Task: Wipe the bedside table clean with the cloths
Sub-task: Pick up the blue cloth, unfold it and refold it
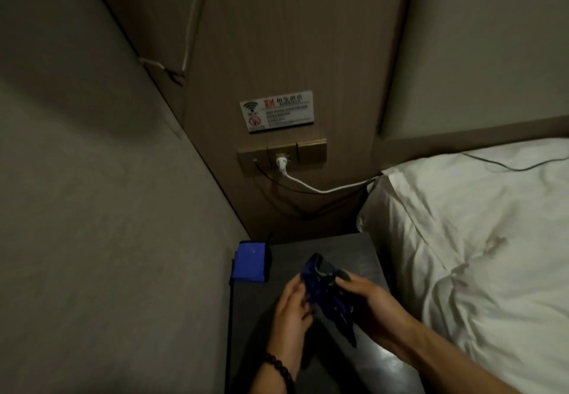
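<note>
- The person's 2 bare forearms enter from the bottom edge, closest to the lens; a dark beaded bracelet (280, 370) circles the left wrist.
- The left hand (291, 304) and the right hand (369, 307) meet above the bedside table (354, 258), a dark, slightly glossy surface wedged between the wall and the bed.
- Both hands grip 1 crumpled dark blue cloth (328, 292): the left hand's fingers curl around its left edge, the right hand pinches its right side with thumb on top. The cloth bunches up between them and a tail hangs down toward the tabletop; whether it touches the surface is unclear.
- A second, bright blue cloth (251, 261) lies folded at the table's far left corner, against the wall and well apart from the hands.
- To the right, a white pillow (462, 239) on the bed sits just beside the table's right edge.
- On the wooden panel behind the table, a brass-coloured socket plate (304, 153) holds a white plug (280, 161); its white cable (323, 190) runs right toward the pillow.
- Above the plate hangs a small white notice sign (276, 111) with a Wi-Fi symbol; its text is too small to read.
</note>
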The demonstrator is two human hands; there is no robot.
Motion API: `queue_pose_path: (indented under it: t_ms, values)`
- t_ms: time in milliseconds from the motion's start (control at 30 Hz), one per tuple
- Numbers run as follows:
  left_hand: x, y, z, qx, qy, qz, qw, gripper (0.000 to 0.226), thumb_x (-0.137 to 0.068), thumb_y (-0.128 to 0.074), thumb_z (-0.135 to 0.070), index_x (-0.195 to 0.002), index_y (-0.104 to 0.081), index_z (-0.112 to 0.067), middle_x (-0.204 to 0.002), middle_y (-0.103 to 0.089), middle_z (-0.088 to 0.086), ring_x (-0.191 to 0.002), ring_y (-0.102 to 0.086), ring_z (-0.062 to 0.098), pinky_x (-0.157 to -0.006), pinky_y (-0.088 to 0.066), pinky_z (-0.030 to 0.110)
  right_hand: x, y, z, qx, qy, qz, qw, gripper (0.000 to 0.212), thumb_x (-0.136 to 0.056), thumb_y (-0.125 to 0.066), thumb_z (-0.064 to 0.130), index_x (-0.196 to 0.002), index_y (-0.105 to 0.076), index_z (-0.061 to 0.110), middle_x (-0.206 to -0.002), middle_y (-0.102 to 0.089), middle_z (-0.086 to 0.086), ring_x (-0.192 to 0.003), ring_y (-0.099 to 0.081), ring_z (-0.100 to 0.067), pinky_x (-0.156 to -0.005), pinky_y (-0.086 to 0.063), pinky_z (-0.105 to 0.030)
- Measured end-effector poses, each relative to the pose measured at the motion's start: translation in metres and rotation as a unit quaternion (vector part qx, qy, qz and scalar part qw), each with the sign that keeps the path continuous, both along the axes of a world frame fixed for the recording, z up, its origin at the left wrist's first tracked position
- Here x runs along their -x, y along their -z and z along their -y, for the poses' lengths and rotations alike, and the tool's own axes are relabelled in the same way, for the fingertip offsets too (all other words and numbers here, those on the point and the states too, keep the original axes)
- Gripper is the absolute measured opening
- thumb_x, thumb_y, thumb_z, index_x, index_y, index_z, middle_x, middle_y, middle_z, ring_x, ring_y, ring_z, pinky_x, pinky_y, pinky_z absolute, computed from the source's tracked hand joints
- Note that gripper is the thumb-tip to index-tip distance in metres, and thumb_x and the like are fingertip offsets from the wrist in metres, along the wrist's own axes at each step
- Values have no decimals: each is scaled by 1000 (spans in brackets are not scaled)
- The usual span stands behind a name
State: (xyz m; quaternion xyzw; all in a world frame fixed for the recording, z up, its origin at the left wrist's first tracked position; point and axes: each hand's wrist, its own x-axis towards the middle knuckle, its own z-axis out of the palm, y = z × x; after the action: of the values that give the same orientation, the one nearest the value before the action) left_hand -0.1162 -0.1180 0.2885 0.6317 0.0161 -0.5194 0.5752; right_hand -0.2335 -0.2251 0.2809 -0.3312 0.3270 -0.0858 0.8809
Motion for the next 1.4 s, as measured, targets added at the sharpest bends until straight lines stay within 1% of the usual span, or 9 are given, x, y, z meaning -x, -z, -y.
queue_pose_path:
  t_ms: [233, 400, 600, 767, 900, 967, 1033, 1167, 1400]
  values:
    - [20, -92, -17, 111, 43, 85, 989, 22, -77, -71, -28, -100, -74, -26, -106, -74, 6, -102, -69, 23, -94, -51, 44, 17, -97, -15, 19, 46, -12, 999, 38, -73, -65, 27, -106, -78, 16, -109, -76, -14, -94, -75, -27, -66, -60, -33]
    - [22, -148, -25, 158, -2, 275, 948, 48, -67, -77, -55, -107, -68, -30, -107, -73, 0, -101, -68, 18, -87, -54, 33, 29, -140, -7, 221, 4, 19, 975, 51, -71, -83, 51, -114, -75, 24, -117, -75, -6, -112, -69, -21, -87, -56, -28]
    - [16, -179, -53, 157, 15, 361, 919, 46, -67, -76, -49, -100, -67, -18, -98, -73, 6, -94, -69, 20, -83, -54, 40, 45, -171, 2, 334, 29, 37, 941, 27, -94, -61, 36, -91, -77, 14, -82, -72, -4, -79, -68, -14, -69, -51, -19]
    - [23, -196, -60, 250, -108, 181, 945, 26, -73, -76, -23, -97, -72, -15, -107, -72, 18, -100, -69, 29, -78, -56, 30, 51, -195, 0, 305, 77, 14, 949, 27, -88, -56, 28, -82, -77, 12, -80, -73, -10, -74, -70, -17, -66, -57, -23]
    - [42, -213, -60, 305, -154, 38, 939, 44, -80, -59, -24, -119, -59, -4, -116, -67, 21, -104, -67, 33, -79, -58, 36, 57, -211, -11, 304, 155, -14, 940, 28, -93, -56, 36, -93, -77, 17, -91, -76, -8, -88, -71, -24, -79, -56, -32]
    - [51, -220, -58, 324, -158, 4, 933, 47, -80, -57, -25, -122, -58, -4, -117, -67, 21, -104, -67, 33, -78, -58, 38, 60, -212, -17, 243, 144, -3, 959, 56, -79, -62, 51, -105, -68, 2, -93, -69, -14, -85, -63, -33, -75, -53, -33]
    - [55, -225, -54, 340, -164, 3, 926, 42, -81, -57, -25, -116, -63, -4, -116, -67, 22, -104, -67, 33, -77, -58, 38, 59, -212, -24, 225, 64, -4, 972, 62, -74, -68, 49, -104, -67, -5, -95, -68, -22, -85, -61, -34, -77, -50, -34]
    - [49, -228, -51, 328, -145, 49, 932, 34, -83, -59, -24, -110, -66, -5, -115, -67, 25, -104, -67, 35, -78, -57, 38, 57, -217, -23, 265, 66, 23, 962, 15, -84, -69, 24, -91, -76, 13, -95, -75, -13, -92, -69, -22, -79, -54, -27]
    - [40, -228, -38, 311, -75, 67, 945, 25, -85, -63, -11, -109, -68, -10, -119, -66, 20, -109, -64, 33, -90, -54, 44, 42, -254, 7, 405, 64, 45, 911, 19, -95, -53, 42, -106, -66, 34, -106, -74, -3, -100, -72, -21, -86, -55, -39]
